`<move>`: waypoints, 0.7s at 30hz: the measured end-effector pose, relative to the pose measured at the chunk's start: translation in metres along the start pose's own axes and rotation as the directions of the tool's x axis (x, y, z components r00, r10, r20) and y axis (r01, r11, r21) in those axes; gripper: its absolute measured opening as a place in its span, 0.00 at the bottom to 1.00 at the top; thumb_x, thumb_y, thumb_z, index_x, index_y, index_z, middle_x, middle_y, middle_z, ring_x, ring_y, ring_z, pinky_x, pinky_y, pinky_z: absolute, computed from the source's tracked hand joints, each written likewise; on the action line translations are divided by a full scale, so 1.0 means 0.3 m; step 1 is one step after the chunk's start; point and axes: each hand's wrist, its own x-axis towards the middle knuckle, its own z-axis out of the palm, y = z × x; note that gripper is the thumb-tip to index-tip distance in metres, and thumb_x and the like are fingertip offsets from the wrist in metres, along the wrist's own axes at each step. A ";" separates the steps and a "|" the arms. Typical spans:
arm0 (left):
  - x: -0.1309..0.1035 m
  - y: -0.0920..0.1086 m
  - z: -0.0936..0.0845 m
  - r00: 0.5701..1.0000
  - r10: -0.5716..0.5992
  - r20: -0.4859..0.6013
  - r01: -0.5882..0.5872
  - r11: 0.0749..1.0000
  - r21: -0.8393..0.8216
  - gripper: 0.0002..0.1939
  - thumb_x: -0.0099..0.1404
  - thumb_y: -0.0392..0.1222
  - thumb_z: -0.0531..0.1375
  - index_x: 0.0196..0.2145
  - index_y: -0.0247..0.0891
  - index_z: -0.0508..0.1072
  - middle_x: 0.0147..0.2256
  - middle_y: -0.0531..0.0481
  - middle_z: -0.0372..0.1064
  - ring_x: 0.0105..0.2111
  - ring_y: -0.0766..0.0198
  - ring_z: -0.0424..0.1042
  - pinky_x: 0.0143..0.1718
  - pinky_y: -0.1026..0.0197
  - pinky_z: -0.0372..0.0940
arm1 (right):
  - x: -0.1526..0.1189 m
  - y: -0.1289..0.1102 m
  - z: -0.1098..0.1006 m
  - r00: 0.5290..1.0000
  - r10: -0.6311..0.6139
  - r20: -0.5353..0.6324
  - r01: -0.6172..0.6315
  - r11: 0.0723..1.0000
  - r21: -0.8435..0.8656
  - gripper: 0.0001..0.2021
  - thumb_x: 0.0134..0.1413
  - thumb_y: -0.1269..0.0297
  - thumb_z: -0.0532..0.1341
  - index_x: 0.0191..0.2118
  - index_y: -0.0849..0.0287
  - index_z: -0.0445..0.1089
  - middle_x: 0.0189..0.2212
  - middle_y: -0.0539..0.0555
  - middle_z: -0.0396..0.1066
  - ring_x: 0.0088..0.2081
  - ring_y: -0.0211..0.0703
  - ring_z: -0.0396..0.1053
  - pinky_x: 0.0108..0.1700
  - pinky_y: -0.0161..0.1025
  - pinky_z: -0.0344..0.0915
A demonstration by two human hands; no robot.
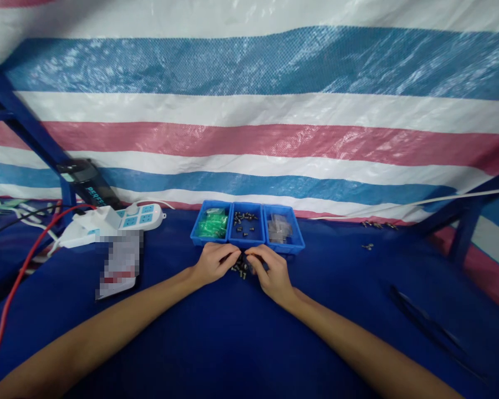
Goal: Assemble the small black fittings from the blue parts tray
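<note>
My left hand [214,262] is in front of the left and middle blue bins, its thumb and fingers pinched together. My right hand [271,271] is closed in a similar way just to its right; a small clear item seems to show at its fingers. What either hand grips is too small to name. Between and below the fingertips lies a small pile of dark screws [242,271]. The left bin [196,239] holds green packets [213,223], the middle bin [247,242] holds loose screws [245,217], and the right bin [300,239] holds clear packets [279,228].
A white power strip [149,217], a phone-like object [122,263], a black bottle [89,180] and a red cable [14,288] are at left. Small screws [368,246] and a dark strap-like object [428,318] lie at right. Striped sheeting [249,138] hangs behind.
</note>
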 end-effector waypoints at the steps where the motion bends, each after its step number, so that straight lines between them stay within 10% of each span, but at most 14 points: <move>1: 0.000 0.000 0.000 1.000 0.001 0.000 -0.001 1.000 0.002 0.07 0.65 0.37 0.56 0.30 0.35 0.71 0.23 0.53 0.70 0.19 0.72 0.67 0.24 0.69 0.61 | 0.000 0.000 0.000 1.000 0.007 0.000 -0.007 1.000 -0.001 0.07 0.61 0.66 0.55 0.39 0.58 0.70 0.28 0.52 0.70 0.29 0.39 0.69 0.33 0.36 0.67; 21: 0.013 0.013 -0.003 1.000 0.001 -0.011 -0.001 1.000 -0.009 0.07 0.65 0.36 0.56 0.29 0.34 0.71 0.22 0.53 0.70 0.19 0.71 0.66 0.23 0.68 0.60 | 0.003 -0.005 0.002 1.000 0.000 -0.015 0.001 0.998 0.066 0.05 0.57 0.67 0.60 0.36 0.59 0.74 0.32 0.54 0.74 0.32 0.40 0.72 0.36 0.36 0.69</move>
